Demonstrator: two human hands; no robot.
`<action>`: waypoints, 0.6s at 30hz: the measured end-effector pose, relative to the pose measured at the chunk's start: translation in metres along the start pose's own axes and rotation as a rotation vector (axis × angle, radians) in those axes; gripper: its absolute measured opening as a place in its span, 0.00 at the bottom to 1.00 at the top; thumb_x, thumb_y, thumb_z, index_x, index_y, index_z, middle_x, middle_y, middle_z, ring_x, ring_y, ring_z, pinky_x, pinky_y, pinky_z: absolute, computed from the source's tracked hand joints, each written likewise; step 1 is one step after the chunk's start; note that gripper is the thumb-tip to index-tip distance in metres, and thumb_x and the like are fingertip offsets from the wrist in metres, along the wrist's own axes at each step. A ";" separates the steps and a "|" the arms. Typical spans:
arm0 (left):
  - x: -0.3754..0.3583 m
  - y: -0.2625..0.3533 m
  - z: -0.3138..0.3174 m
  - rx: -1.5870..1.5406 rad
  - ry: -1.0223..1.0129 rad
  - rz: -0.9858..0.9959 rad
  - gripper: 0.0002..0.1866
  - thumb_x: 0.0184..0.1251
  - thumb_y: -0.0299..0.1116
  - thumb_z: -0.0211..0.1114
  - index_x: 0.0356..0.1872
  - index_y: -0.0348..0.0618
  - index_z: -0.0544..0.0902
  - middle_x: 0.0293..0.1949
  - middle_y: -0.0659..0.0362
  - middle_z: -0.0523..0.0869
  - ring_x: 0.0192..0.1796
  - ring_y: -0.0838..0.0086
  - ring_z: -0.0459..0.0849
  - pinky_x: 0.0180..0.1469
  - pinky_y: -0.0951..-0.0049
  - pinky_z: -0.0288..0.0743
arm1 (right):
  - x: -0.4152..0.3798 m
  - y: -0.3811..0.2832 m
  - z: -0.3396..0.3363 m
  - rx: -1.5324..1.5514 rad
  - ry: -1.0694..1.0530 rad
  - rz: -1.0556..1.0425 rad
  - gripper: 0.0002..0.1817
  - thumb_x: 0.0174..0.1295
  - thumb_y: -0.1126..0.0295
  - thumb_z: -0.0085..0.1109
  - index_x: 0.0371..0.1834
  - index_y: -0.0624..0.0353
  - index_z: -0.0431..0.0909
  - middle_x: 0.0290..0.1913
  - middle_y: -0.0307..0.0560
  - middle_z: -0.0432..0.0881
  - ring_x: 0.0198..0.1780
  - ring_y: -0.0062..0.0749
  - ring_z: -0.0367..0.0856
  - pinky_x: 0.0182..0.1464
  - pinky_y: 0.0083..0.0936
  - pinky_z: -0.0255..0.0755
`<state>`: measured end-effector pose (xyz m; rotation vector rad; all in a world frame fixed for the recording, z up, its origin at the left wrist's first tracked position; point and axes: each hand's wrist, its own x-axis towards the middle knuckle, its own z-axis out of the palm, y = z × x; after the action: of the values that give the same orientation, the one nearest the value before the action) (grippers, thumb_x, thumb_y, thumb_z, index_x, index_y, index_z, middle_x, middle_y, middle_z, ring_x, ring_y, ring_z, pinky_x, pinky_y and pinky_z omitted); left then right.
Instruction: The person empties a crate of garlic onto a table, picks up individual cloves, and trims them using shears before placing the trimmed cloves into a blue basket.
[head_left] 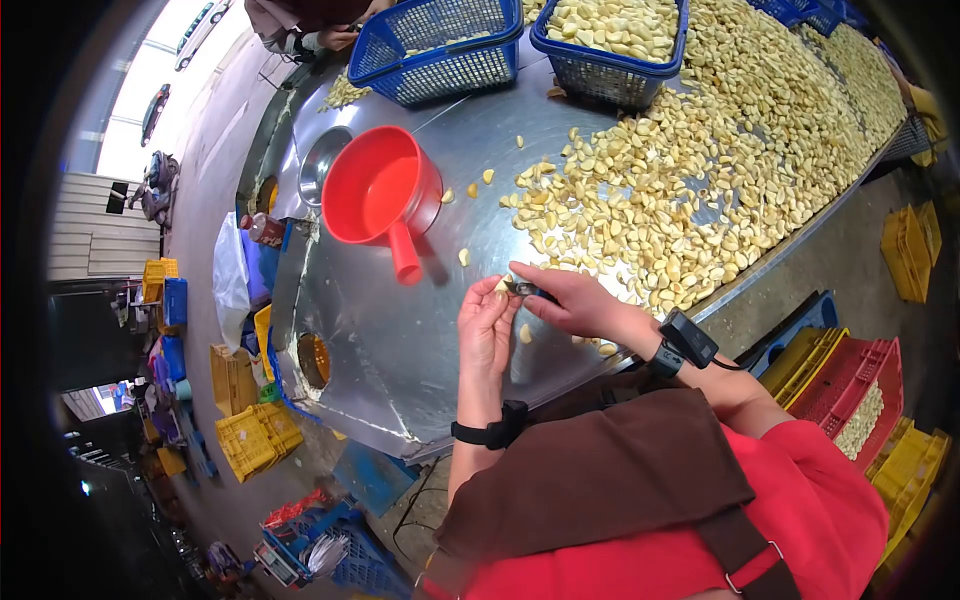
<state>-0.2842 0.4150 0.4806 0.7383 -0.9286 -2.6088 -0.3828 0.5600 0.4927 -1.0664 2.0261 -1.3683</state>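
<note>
1. At the near side of the table [400, 345], the left hand [484, 322] has a clove [502, 286] in a narrow pinch between thumb and fingers. The clove is at the fingertips; its long axis is too small to read.

2. Right hand [572, 302]: fingers closed about a small dark tool [527, 290], type not clear. Tool's long axis runs roughly 9 to 3 o'clock, tip end at 9, toward the clove. Tip and clove are very close; contact cannot be told.

3. Key relation: tool at 3 o'clock of the clove, right hand beyond it on the same side; left palm at 6 to 7 o'clock. Left hand is nearer the clove, though both sets of fingertips nearly meet.

4. Just out from the fingers: one loose clove [464, 257] at 10 o'clock, another [526, 333] at 5, both flat on the table.

5. Farther: red scoop [372, 185] at 10 o'clock, handle directed toward about 5; metal bowl [314, 170] just past it. Pile [680, 200] of cloves spreads from 1 to 3 o'clock.

6. Far side: blue basket [440, 78] at 11 o'clock, second basket [600, 78] at 1, heaped with cloves. A co-worker's hand [338, 38] is at 11, beside the first basket, contents not clear.
</note>
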 end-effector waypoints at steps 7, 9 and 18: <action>0.001 -0.007 -0.004 -0.084 -0.029 -0.035 0.08 0.67 0.21 0.55 0.45 0.35 0.75 0.44 0.51 0.81 0.45 0.69 0.83 0.49 0.72 0.81 | 0.001 -0.002 0.009 -0.058 0.074 -0.071 0.26 0.63 0.66 0.57 0.65 0.52 0.67 0.39 0.52 0.81 0.38 0.44 0.81 0.40 0.32 0.74; 0.002 -0.011 -0.004 -0.147 -0.007 -0.061 0.08 0.67 0.20 0.55 0.45 0.35 0.75 0.42 0.51 0.82 0.45 0.68 0.83 0.50 0.70 0.81 | 0.001 -0.002 0.009 -0.068 0.081 -0.069 0.26 0.63 0.66 0.57 0.65 0.51 0.67 0.39 0.52 0.82 0.38 0.44 0.81 0.40 0.32 0.74; -0.006 0.009 -0.011 -0.108 -0.080 -0.059 0.12 0.59 0.15 0.56 0.42 0.40 0.76 0.44 0.55 0.81 0.47 0.67 0.83 0.46 0.70 0.82 | 0.015 0.047 -0.017 0.687 0.021 0.555 0.25 0.69 0.66 0.46 0.71 0.50 0.61 0.25 0.32 0.73 0.24 0.13 0.68 0.26 0.13 0.66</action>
<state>-0.2722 0.4057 0.4815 0.6476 -0.7908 -2.7338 -0.4202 0.5667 0.4569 -0.1711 1.4921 -1.5626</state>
